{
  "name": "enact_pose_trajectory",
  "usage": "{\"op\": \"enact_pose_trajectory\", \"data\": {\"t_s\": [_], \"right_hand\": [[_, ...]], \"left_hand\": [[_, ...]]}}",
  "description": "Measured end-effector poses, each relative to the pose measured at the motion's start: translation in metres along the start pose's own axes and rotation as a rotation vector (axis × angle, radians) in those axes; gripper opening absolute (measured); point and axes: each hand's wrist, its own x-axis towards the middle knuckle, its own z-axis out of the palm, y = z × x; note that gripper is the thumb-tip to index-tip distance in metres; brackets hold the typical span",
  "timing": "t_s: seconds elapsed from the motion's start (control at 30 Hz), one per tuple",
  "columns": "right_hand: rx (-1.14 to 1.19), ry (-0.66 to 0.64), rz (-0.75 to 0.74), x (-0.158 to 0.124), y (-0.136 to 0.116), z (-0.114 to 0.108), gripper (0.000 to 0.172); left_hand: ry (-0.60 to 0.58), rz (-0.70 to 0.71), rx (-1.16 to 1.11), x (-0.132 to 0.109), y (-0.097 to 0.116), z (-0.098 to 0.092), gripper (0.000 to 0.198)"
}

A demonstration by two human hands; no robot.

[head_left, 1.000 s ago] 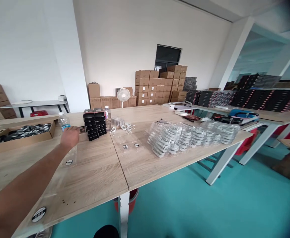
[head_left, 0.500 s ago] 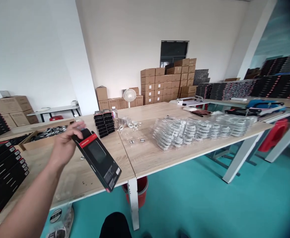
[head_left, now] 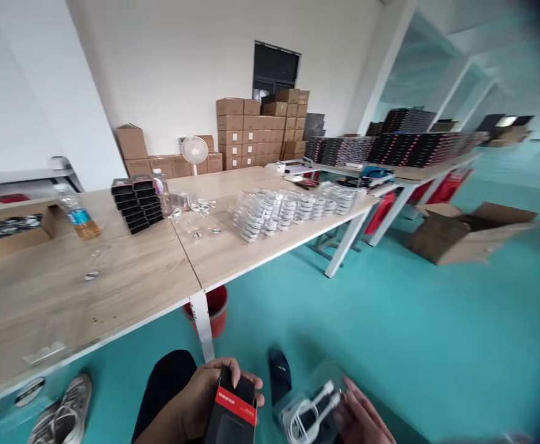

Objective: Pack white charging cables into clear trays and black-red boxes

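Far left, an open carton (head_left: 48, 229) of dark & white discs sits on the wooden table (head_left: 150, 277), w/ a labelled bottle (head_left: 82, 216) just to its R, then a stack of small black boxes (head_left: 137, 205).

Near centre, off the table's near edge & above the floor, the L hand (head_left: 200, 390) grips a black box (head_left: 233, 428) w/ a red band; thumb lies over its far end, fingertips show past its R side. Box's long axis runs approx. near-to-far: banded end points far, toward the table, leaning a touch R; printed face is turned up to the wearer; near end is cut off by the frame. Can't tell if its end flap is open.

Farther off, just R of mid-table, clear packs (head_left: 293, 208) w/ white coils stand in a row.

Near again, R of the box & apart from it, a clear case (head_left: 314, 401) w/ a white cable (head_left: 303, 422) inside; its plugs point far R, coil near L. R hand (head_left: 365, 414) has it pinched by the R edge, fingers closed on it.

Step in hand reads as handling 2 items at once, 1 per hand; any further move prob. calls for a firm hold on the box & a light pinch on the case, as thin plastic may flex.
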Motion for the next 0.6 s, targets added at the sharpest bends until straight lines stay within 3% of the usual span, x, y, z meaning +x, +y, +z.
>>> {"op": "enact_pose_trajectory", "data": {"t_s": [0.03, 0.13, 0.23, 0.33, 0.47, 0.6], "right_hand": [[0.182, 0.026, 0.083, 0.000, -0.014, 0.000, 0.040], [0.394, 0.065, 0.121, 0.000, -0.054, 0.006, 0.050], [0.427, 0.019, 0.073, 0.003, -0.083, 0.017, 0.050], [0.442, -0.037, 0.016, 0.009, -0.100, 0.038, 0.048], [0.406, -0.142, -0.048, 0.015, -0.109, 0.077, 0.048], [0.193, -0.332, -0.072, 0.010, -0.101, 0.104, 0.044]], "left_hand": [[-0.008, -0.039, -0.057, 0.000, -0.013, -0.003, 0.004], [-0.013, -0.149, -0.075, -0.011, -0.034, -0.008, 0.040], [-0.047, -0.146, 0.067, -0.022, -0.035, -0.014, 0.074], [-0.051, -0.061, 0.208, -0.016, -0.024, -0.014, 0.106], [-0.041, -0.002, 0.316, 0.009, -0.018, -0.002, 0.109], [-0.146, -0.032, 0.181, 0.020, -0.041, 0.000, 0.089]]}}
